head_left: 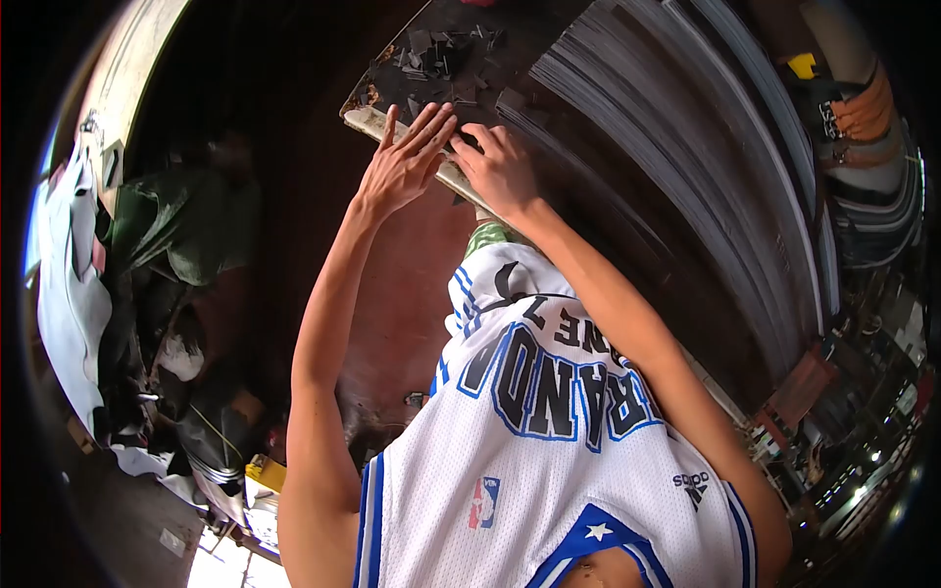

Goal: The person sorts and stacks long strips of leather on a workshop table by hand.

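The right hand sits over the pale table edge, its fingers bent and angled toward the left hand; whether they pinch anything between them I cannot tell. The left hand lies across the same edge, closer to its left end, with the palm down and the fingers long and slightly parted — no grip shows there. The relation that matters is between the right hand and the dark strips: they lie on the table side of the pale table edge, opposite the wearer's body, and stretch away to the right of both hands. Their long axis runs roughly along that edge, though the wide lens bows it into a curve. The nearest layer ends just beyond the right hand, between it and the main stack, so the right hand is clearly the nearer of the two; contact with that layer cannot be made out. The dark scraps are scattered past the left end of the pale table edge, on the tabletop ahead of the left fingertips — the left hand is nearer to these, and they lie in no single direction.
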`<state>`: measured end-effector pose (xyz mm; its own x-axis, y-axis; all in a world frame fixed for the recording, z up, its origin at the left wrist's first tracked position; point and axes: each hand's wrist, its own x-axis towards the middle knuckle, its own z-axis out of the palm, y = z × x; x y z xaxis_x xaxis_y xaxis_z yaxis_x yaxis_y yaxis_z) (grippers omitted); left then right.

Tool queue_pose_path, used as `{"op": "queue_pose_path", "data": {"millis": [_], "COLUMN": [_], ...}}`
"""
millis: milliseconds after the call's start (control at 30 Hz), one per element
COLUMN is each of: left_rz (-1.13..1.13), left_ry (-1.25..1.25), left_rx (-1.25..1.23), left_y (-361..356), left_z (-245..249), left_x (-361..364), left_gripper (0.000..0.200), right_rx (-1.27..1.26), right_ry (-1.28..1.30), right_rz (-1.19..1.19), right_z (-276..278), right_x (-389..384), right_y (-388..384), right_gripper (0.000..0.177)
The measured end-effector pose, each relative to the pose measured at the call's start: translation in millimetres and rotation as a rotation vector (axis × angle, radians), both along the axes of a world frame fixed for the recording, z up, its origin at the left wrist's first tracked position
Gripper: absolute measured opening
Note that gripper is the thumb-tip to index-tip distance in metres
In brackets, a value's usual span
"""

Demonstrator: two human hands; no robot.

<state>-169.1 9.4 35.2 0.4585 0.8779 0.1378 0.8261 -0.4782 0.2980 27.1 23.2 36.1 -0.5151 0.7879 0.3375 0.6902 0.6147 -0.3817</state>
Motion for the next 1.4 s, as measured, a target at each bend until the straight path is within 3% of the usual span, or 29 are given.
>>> {"op": "queue_pose_path", "data": {"millis": [167, 233, 267, 400, 1033, 1167, 1267, 1400], "left_rz": [-0.020, -0.028, -0.031, -0.030, -0.041, -0.034, -0.029, 0.031], "left_ry": [0.033, 0.045, 0.047, 0.062, 0.169, 0.172, 0.174, 0.028], "left_rx": [-0.029, -0.033, -0.033, -0.033, -0.028, -0.015, -0.016, 0.091], "left_y": [2, 3, 3, 5, 8, 7, 7, 12], "left_z": [-4, -5, -6, -11, -21, -18, -11, 5], "left_x": [-3, -3, -3, -7, -36, -44, -45, -40], "left_gripper": [0.067, 0.068, 0.068, 0.069, 0.066, 0.067, 0.070, 0.074], "right_rx": [0.028, 0.129, 0.068, -0.007, -0.094, 0.016, -0.021, -0.255], "right_ry": [0.018, -0.095, -0.170, -0.233, -0.179, 0.071, 0.091, 0.068], "right_rz": [0.043, 0.061, 0.099, 0.117, 0.018, -0.150, -0.331, -0.440], "right_z": [-14, -20, -21, -23, -15, -8, 2, -2], "right_x": [6, 12, 18, 39, 123, 133, 142, 152], "right_y": [-4, -9, -14, -28, -92, -73, -47, -28], "right_gripper": [0.035, 0.042, 0.054, 0.061, 0.052, 0.026, 0.021, 0.032]}}
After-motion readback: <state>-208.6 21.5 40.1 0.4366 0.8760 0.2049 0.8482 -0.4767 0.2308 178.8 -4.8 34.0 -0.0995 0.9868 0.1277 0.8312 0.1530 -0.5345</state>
